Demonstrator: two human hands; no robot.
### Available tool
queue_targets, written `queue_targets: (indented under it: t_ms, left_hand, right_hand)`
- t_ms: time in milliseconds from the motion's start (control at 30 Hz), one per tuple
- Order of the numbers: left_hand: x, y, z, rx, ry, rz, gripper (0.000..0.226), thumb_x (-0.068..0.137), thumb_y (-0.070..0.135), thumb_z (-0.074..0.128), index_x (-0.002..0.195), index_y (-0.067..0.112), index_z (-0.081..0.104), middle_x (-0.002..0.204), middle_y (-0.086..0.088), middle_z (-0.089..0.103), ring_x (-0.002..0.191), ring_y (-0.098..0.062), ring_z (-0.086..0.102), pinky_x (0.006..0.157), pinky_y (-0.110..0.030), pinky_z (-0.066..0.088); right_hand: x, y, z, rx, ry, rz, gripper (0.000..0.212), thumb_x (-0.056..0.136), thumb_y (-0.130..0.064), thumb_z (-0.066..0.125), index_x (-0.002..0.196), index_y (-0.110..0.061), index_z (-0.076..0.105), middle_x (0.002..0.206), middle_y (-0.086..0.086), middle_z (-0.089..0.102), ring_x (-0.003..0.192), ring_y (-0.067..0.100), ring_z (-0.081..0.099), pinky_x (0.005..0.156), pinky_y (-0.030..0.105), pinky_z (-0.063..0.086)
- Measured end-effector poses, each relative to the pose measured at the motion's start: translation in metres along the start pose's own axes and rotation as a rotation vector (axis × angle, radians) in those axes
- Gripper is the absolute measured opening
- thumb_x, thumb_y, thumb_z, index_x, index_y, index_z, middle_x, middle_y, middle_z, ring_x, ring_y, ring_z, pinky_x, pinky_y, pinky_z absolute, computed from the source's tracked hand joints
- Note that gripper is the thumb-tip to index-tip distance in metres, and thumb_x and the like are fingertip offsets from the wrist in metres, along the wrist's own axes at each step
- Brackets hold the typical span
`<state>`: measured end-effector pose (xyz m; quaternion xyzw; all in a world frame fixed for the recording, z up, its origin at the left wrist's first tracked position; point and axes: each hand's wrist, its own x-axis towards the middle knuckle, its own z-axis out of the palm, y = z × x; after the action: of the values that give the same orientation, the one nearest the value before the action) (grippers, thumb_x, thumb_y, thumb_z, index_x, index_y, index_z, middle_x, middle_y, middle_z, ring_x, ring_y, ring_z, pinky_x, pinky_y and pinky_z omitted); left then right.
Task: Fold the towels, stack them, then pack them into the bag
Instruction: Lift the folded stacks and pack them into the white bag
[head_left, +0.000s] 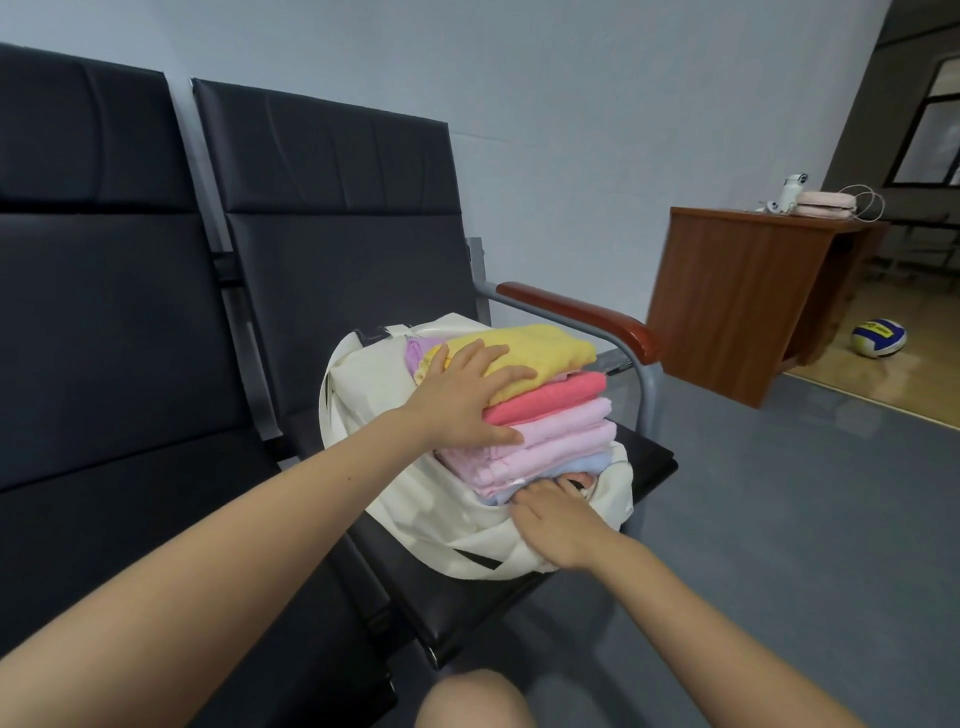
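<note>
Packing is under way on a black chair seat (639, 457), and nearest the camera the right hand (558, 525) rests at the mouth of the cream bag (415, 499), its fingers tucked in under the bottom of the towel stack (540, 410); whether they are pinching the bag's edge or a towel I cannot tell. A little farther off, the left hand (462, 395) lies flat on the stack, fingers straight and spread over the yellow towel (540, 348) on top, thumb down the near side. The two hands are apart, one above the pile and one below.

The stack sits partly inside the bag, the lowest pale blue towel (582, 462) already in the opening, with pink and coral ones above it standing proud of the rim. Towels like these look soft and light, and a pile of them will likely slump or fan out if pushed from one side, so a hold that squeezes top and bottom together seems the sensible one. The bag is limp and will probably need its mouth held wide.

The bag's depth, its handles and the stack's far side are hidden. Beyond, a wooden desk (727, 301) carries small items too distant to identify, and a ball (879, 338) lies on the floor.
</note>
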<state>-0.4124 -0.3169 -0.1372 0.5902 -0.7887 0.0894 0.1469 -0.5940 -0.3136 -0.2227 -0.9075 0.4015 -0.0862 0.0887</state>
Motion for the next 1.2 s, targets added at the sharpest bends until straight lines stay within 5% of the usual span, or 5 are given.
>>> queue_targets:
  t_ms: [200, 367, 500, 733, 1200]
  left_hand:
    - [-0.001, 0.006, -0.007, 0.041, 0.024, -0.006, 0.069, 0.08, 0.063, 0.062, 0.14, 0.041, 0.038, 0.155, 0.003, 0.023, 0.147, -0.023, 0.008, 0.118, -0.051, 0.002]
    - [0.028, 0.037, -0.016, 0.259, 0.078, 0.062, 0.06, 0.086, 0.064, 0.049, 0.12, 0.014, 0.058, 0.133, -0.005, 0.047, 0.141, -0.022, 0.026, 0.12, -0.042, 0.005]
    - [0.068, 0.066, -0.021, 0.337, 0.091, 0.16, 0.06, 0.091, 0.061, 0.041, 0.119, 0.01, 0.055, 0.124, -0.007, 0.052, 0.124, -0.025, 0.045, 0.115, -0.042, 0.019]
    - [0.085, 0.072, 0.019, 0.564, -0.228, 0.362, 0.065, 0.086, 0.074, 0.037, 0.144, 0.043, 0.036, 0.158, -0.001, 0.024, 0.148, -0.026, 0.006, 0.112, -0.058, 0.016]
    - [0.071, 0.045, 0.029, 0.632, -0.217, 0.217, 0.053, 0.089, 0.067, 0.033, 0.129, 0.037, 0.051, 0.145, -0.001, 0.038, 0.141, -0.028, 0.02, 0.105, -0.058, 0.022]
  right_hand:
    - [-0.003, 0.014, -0.004, 0.335, 0.113, 0.055, 0.026, 0.091, -0.019, 0.049, 0.067, -0.017, 0.06, 0.076, -0.004, 0.065, 0.079, 0.017, 0.059, 0.074, 0.034, 0.046]
    - [-0.032, 0.088, -0.011, 0.472, 0.726, 0.327, 0.018, 0.086, -0.019, 0.057, 0.091, -0.012, 0.072, 0.092, -0.001, 0.065, 0.094, 0.02, 0.058, 0.08, 0.029, 0.043]
    - [-0.011, 0.125, -0.025, 0.656, 0.496, 0.431, 0.03, 0.091, -0.012, 0.063, 0.121, -0.013, 0.063, 0.109, 0.0, 0.061, 0.104, 0.016, 0.059, 0.09, 0.027, 0.044]
    - [0.029, 0.149, -0.02, 0.611, 0.299, 0.457, 0.006, 0.087, -0.017, 0.067, 0.094, -0.018, 0.067, 0.084, -0.003, 0.065, 0.076, 0.008, 0.056, 0.062, 0.013, 0.04]
    - [0.026, 0.139, -0.079, 0.733, 0.49, 0.419, 0.014, 0.09, -0.018, 0.064, 0.084, -0.005, 0.067, 0.079, 0.002, 0.063, 0.074, 0.016, 0.057, 0.06, 0.023, 0.041]
